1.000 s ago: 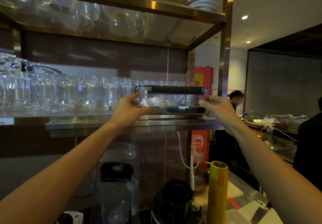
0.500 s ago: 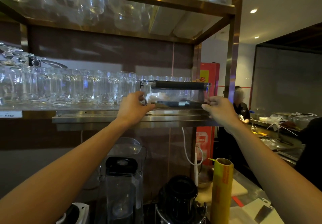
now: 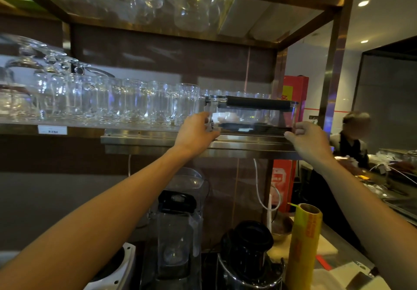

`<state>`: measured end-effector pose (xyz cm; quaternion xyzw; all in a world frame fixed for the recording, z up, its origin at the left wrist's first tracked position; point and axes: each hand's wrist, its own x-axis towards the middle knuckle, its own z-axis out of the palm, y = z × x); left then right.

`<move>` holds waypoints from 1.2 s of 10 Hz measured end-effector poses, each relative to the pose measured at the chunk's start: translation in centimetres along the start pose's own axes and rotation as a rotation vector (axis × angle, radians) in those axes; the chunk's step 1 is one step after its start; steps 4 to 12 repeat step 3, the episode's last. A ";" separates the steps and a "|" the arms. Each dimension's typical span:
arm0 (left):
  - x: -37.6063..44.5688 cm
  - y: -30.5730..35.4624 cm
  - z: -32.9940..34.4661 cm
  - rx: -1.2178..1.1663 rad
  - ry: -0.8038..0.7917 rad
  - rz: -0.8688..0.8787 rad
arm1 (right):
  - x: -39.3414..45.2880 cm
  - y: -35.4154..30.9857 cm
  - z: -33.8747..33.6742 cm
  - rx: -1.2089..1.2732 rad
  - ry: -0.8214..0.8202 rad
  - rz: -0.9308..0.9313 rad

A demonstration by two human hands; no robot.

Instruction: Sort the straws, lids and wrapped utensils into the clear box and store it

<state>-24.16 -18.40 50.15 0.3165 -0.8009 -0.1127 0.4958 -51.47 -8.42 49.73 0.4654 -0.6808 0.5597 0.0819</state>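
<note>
The clear box (image 3: pixel 255 116), lidded and with a black handle along its top, sits on the right end of the steel shelf (image 3: pixel 158 140), right of the glass mugs. White lids and dark items show through its walls. My left hand (image 3: pixel 195 132) grips its lower left corner, fingers curled round the edge. At the lower right corner my right hand (image 3: pixel 308 139) holds the box with curled fingers.
A row of glass mugs (image 3: pixel 112 102) fills the shelf left of the box. More glasses hang overhead. Below stand blender jugs (image 3: pixel 176 228), a black juicer (image 3: pixel 248 251) and a yellow cling-film roll (image 3: pixel 304 242). A person (image 3: pixel 354 140) stands at the right counter.
The box has settled a little further back onto the shelf, with both hands still at its lower corners. The camera has tilted up slightly.
</note>
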 end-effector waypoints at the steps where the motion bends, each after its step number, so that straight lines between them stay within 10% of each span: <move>1: -0.3 -0.8 -0.8 0.011 0.006 -0.031 | -1.5 -0.9 0.9 -0.268 0.112 -0.145; 3: -1.4 -1.2 -3.8 0.155 -0.002 -0.019 | -4.8 -5.9 2.5 -0.338 0.046 -0.447; 12: -1.4 -1.2 -3.8 0.155 -0.002 -0.019 | -4.8 -5.9 2.5 -0.338 0.046 -0.447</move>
